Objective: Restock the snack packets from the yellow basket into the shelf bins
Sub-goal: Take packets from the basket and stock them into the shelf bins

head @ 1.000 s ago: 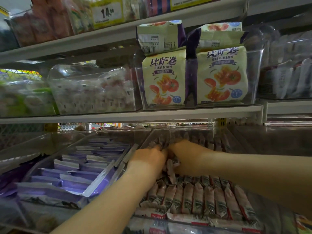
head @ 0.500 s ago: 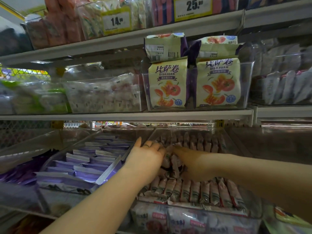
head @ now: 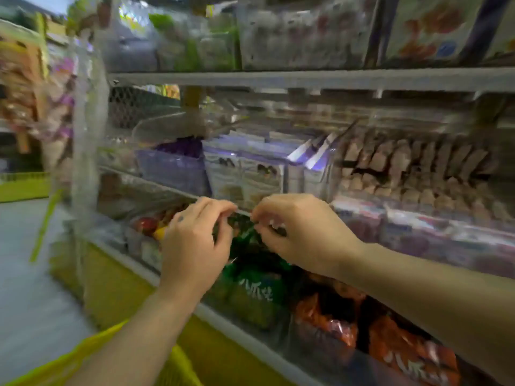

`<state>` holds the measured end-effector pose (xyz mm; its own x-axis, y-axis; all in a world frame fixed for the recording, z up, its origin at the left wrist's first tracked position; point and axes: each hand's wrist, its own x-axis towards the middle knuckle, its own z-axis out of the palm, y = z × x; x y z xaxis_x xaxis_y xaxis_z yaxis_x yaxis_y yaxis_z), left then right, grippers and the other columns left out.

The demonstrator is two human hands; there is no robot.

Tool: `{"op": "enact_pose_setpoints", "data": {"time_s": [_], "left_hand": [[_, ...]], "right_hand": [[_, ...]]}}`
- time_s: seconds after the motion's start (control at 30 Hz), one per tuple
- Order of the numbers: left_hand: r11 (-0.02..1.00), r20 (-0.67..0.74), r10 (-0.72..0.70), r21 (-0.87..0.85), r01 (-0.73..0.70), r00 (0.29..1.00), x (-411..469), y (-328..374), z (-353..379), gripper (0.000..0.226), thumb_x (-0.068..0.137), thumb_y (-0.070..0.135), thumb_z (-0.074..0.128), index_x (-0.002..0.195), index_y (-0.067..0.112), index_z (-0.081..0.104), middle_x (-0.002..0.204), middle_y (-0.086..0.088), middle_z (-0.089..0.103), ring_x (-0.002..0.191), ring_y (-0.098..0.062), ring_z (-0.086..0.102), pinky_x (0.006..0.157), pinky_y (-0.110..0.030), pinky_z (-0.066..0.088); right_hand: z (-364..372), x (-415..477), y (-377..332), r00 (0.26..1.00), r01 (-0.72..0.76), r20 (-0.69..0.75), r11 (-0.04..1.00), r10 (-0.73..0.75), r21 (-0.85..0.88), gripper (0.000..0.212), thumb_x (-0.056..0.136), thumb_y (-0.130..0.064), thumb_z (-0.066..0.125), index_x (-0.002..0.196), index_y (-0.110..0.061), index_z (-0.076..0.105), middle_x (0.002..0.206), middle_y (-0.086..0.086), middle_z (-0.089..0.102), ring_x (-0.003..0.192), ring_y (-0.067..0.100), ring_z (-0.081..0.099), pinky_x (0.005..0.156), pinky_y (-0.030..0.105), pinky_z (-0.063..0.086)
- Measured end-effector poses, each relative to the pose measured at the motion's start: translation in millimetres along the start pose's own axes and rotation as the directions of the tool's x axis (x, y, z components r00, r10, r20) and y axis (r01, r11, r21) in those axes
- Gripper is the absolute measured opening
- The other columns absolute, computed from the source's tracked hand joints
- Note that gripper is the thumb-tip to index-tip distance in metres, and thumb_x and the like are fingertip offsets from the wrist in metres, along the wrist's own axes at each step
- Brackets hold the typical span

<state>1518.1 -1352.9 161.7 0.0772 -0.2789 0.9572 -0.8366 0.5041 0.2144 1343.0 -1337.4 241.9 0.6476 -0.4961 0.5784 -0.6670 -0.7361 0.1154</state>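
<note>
Left hand (head: 195, 240) and right hand (head: 303, 232) curl before green "八爪" packet (head: 256, 296); grip contents blurred.

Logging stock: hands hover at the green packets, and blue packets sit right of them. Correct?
No: the head view shows orange packets right of the green packets, not blue. The left hand and right hand are at the green ones.

From where I stand I count three shelf edges (head: 306, 79), one above another. The lowest level shows one green packet (head: 256, 296) and two orange packets (head: 328, 324). Above them are one purple bin (head: 172, 169) and two white packets (head: 223, 176) side by side. The brown snack packets (head: 395, 162) run in rows too blurred to number. One yellow basket (head: 182, 369) is below.
</note>
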Motion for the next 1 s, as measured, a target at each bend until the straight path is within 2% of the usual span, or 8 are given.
{"op": "enact_pose_setpoints", "data": {"time_s": [0.13,0.27,0.4,0.53,0.7,0.77,0.87,1.0], "left_hand": [[0.975,0.115,-0.200,0.123,0.186,0.973,-86.7,-64.6,-40.5,0.020,0.083,0.013,0.053,0.095,0.015,0.069,0.093,-0.001,0.068,0.084,-0.027,0.065,0.072,-0.041,0.054],[0.883,0.218,-0.445,0.271,0.384,0.869,-166.5,-123.3,-75.7,0.018,0.085,0.016,0.055,0.095,0.020,0.068,0.094,0.002,0.068,0.086,-0.024,0.065,0.072,-0.038,0.053],[0.753,0.355,-0.655,0.380,0.537,0.667,-242.6,-176.9,-89.5,0.018,0.090,0.015,0.057,0.103,0.021,0.067,0.101,0.000,0.068,0.095,-0.024,0.064,0.077,-0.042,0.052],[0.592,0.486,-0.796,0.495,0.636,0.362,-306.2,-209.7,-80.3,0.025,0.095,0.024,0.052,0.117,0.026,0.062,0.113,0.001,0.065,0.099,-0.020,0.061,0.078,-0.037,0.051],[0.445,0.677,-0.733,0.548,0.708,-0.063,-360.4,-224.9,-45.1,0.035,0.097,0.028,0.053,0.132,0.025,0.052,0.131,-0.002,0.054,0.107,-0.021,0.057,0.089,-0.038,0.050],[0.439,0.706,-0.696,0.565,0.698,-0.134,-376.4,-227.4,-32.4,0.042,0.095,0.029,0.056,0.136,0.023,0.049,0.139,-0.004,0.048,0.119,-0.022,0.053,0.097,-0.039,0.047],[0.446,0.729,-0.650,0.593,0.670,-0.213,-394.0,-232.0,-18.9,0.044,0.095,0.029,0.058,0.137,0.021,0.049,0.141,-0.005,0.047,0.124,-0.023,0.049,0.100,-0.040,0.045],[0.364,0.743,-0.565,0.615,0.700,-0.359,-408.9,-231.2,-11.2,0.022,0.093,0.025,0.060,0.114,0.021,0.060,0.121,-0.002,0.061,0.101,-0.016,0.058,0.073,-0.023,0.047]], "right_hand": [[105.8,6.8,-42.9,0.960,0.093,0.260,0.994,-0.104,0.058,0.015,0.091,-0.029,0.052,0.101,-0.026,0.062,0.097,-0.008,0.065,0.091,0.017,0.062,0.071,0.036,0.052],[209.7,7.2,-77.8,0.830,0.135,0.529,0.984,-0.178,0.119,0.023,0.092,-0.033,0.050,0.112,-0.028,0.060,0.110,-0.005,0.066,0.103,0.020,0.060,0.079,0.036,0.052],[300.5,-1.2,-99.9,0.629,0.149,0.741,0.972,-0.237,0.184,0.026,0.090,-0.034,0.050,0.113,-0.027,0.060,0.109,-0.002,0.067,0.104,0.024,0.061,0.081,0.038,0.052],[371.9,-13.9,-105.0,0.384,0.181,0.886,0.962,-0.260,0.204,0.029,0.090,-0.029,0.056,0.117,-0.017,0.056,0.115,0.010,0.063,0.107,0.029,0.059,0.078,0.035,0.047],[436.1,-35.2,-103.2,0.090,0.198,0.960,0.949,-0.267,0.245,0.051,0.087,-0.018,0.066,0.135,-0.015,0.048,0.129,0.009,0.056,0.114,0.027,0.055,0.085,0.031,0.048],[455.2,-48.8,-106.5,0.016,0.231,0.964,0.939,-0.266,0.256,0.062,0.084,-0.014,0.070,0.140,-0.019,0.043,0.137,0.007,0.050,0.120,0.027,0.051,0.096,0.036,0.049],[478.8,-65.5,-112.0,-0.071,0.230,0.955,0.927,-0.287,0.296,0.065,0.083,-0.017,0.070,0.141,-0.021,0.040,0.133,0.009,0.052,0.115,0.027,0.053,0.092,0.038,0.051],[500.1,-78.6,-114.8,-0.152,0.252,0.931,0.898,-0.332,0.361,0.071,0.084,-0.024,0.070,0.145,-0.024,0.034,0.122,0.006,0.057,0.090,0.020,0.053,0.066,0.029,0.045]]}}
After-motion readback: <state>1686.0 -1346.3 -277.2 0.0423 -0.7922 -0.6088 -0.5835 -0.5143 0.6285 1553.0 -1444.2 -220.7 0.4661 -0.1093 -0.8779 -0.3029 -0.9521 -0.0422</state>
